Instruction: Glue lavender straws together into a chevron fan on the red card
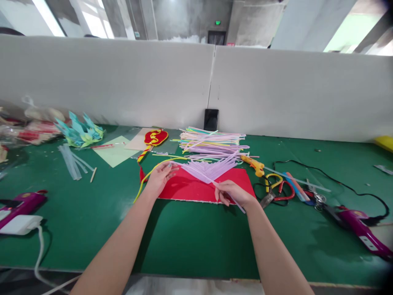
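Lilac drinking straws [215, 168] lie fanned in a V on the far half of a red sheet [187, 189], which sits flat on the green table [190, 241]. The left hand [159, 178] rests at the sheet's far left corner, fingers stretched out and flat, the tips pressing on the ends of the fan's left wing. The right hand [235, 193] is at the sheet's near right edge, thumb and forefinger pinched on a single lilac straw [201, 175] that runs slantwise from there across the fan.

These straws look feather-light, hollow and smooth, so I would expect them to roll or skid at a nudge and to kink if squeezed hard. A gentle pinch near one end, as the right hand has it, seems the sound grip, with a flat palm steadying the rest.

Beyond the sheet is a loose pile of pastel straws [211, 143]; a bent yellow straw [144, 181] curves past its left edge. Right of the sheet lie scissors [276, 190], and farther right a purple glue gun [362, 229].
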`<state>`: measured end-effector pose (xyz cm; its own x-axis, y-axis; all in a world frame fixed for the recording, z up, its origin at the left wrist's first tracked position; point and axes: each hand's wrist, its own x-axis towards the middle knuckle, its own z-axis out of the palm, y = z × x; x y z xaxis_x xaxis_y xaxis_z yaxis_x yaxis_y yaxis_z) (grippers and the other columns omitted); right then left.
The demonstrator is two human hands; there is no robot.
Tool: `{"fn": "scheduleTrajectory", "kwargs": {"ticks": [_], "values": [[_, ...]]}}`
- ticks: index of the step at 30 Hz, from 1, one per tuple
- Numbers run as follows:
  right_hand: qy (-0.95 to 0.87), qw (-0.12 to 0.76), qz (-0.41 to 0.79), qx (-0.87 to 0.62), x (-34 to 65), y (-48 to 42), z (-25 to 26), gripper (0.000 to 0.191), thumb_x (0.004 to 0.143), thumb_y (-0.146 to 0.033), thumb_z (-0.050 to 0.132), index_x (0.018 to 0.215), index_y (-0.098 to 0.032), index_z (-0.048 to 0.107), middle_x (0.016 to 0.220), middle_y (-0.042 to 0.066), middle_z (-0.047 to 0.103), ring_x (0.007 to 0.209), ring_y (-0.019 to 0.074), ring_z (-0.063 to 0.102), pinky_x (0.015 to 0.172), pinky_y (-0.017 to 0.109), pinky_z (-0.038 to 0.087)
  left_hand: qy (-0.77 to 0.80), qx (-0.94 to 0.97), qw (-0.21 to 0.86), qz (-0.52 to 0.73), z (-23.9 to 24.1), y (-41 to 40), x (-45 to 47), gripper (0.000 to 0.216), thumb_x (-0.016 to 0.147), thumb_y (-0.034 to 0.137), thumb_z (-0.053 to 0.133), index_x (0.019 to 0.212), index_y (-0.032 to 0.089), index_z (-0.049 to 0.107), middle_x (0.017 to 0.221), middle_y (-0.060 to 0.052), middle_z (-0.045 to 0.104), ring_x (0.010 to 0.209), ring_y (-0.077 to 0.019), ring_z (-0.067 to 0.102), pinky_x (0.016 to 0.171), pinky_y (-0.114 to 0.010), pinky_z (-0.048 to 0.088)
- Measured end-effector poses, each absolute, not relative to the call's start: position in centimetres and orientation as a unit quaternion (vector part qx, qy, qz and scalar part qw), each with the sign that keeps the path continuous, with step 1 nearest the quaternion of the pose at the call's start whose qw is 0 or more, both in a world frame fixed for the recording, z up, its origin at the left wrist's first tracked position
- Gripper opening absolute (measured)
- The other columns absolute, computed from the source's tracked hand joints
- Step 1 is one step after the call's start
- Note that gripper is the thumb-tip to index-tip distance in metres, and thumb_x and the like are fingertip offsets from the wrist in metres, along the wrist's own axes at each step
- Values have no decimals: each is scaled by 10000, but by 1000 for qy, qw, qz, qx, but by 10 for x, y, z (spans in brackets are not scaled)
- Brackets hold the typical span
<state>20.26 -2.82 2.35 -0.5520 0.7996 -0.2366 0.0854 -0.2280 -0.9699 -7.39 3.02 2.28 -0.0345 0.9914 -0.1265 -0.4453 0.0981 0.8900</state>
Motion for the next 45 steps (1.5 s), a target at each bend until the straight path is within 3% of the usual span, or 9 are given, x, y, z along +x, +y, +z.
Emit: {"fn": "scheduleTrajectory", "kwargs": {"ticks": [6, 28, 45], "values": [[-574, 248, 670, -400, 202, -28, 22, 534, 871, -544, 449, 608, -126, 651, 356, -14, 506, 324, 56, 359, 443, 232, 265, 415, 306, 604, 608, 22, 31, -74, 178, 652, 184, 780, 732, 170, 622, 655, 17, 689, 642, -119, 684, 590, -185, 524], [-586, 233, 655, -417, 200, -29, 23, 542, 861, -565, 438, 598, -136, 639, 355, -13, 495, 338, 60, 346, 409, 224, 227, 426, 237, 624, 611, 25, 31, -70, 58, 749, 111, 620, 744, 167, 605, 631, 12, 676, 599, -112, 678, 531, -169, 508], [-589, 209, 658, -420, 194, -35, 30, 523, 853, -555, 468, 613, -126, 649, 371, -15, 504, 347, 58, 400, 425, 210, 259, 431, 299, 575, 628, 24, 29, -67, 217, 672, 266, 725, 797, 166, 578, 641, 35, 655, 576, -120, 675, 505, -171, 483]]}}
